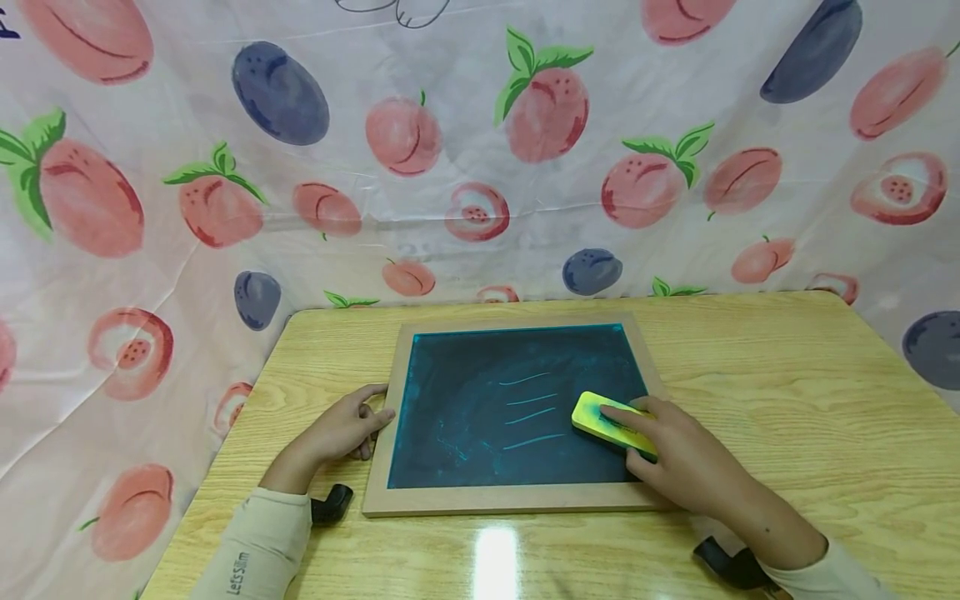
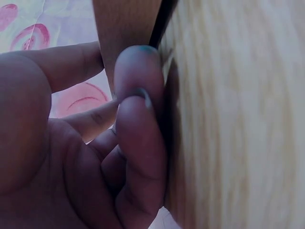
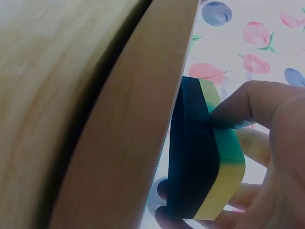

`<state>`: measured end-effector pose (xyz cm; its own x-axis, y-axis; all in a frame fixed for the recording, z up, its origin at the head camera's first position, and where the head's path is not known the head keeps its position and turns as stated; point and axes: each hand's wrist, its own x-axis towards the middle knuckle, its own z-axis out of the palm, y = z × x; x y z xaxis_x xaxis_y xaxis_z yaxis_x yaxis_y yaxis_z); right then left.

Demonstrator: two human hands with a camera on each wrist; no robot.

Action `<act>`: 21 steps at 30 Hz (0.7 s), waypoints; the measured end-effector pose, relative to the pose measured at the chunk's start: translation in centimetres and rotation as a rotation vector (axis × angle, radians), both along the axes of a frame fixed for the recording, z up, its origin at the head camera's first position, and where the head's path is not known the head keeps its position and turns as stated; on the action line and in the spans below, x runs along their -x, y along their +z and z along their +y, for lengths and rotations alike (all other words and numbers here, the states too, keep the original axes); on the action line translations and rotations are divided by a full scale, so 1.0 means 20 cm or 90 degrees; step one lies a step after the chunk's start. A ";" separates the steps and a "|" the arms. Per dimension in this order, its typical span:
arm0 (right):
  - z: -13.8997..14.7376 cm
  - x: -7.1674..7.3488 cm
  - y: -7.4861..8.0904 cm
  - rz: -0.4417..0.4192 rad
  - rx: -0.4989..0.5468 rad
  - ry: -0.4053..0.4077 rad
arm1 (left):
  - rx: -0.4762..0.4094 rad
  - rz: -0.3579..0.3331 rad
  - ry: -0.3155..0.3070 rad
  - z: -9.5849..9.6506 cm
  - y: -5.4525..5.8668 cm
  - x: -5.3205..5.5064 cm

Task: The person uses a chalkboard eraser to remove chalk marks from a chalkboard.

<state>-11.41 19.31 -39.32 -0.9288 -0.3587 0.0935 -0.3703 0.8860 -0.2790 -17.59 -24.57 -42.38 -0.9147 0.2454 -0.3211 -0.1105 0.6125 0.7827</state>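
A chalkboard (image 1: 465,417) in a light wooden frame (image 1: 480,500) lies flat on the table, with several short blue chalk lines (image 1: 532,412) and smudges on its dark surface. My left hand (image 1: 341,429) holds the frame's left edge by thumb and fingers; in the left wrist view, curled fingers (image 2: 138,124) rest low by the frame's side. My right hand (image 1: 690,458) grips a yellow chalkboard eraser (image 1: 592,412) over the board's right part. Its black felt side (image 3: 193,152) faces the board, and blue-green chalk stains its yellow body in the right wrist view.
The wood-grain table (image 1: 787,400) extends past the board on both sides. Behind it hangs a white cloth (image 1: 450,75) printed with peaches and dark blue fruit. Black wrist devices (image 1: 332,505) sit at both wrists, near the table surface.
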 end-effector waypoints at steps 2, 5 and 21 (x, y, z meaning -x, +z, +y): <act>0.00 0.00 0.00 0.004 -0.007 0.004 | -0.001 0.004 -0.005 0.00 0.00 0.00; -0.01 -0.01 0.00 0.010 -0.017 0.011 | -0.003 0.010 -0.012 0.00 0.00 0.00; -0.05 -0.02 0.00 0.019 -0.041 0.026 | -0.023 -0.027 0.009 0.00 0.01 -0.01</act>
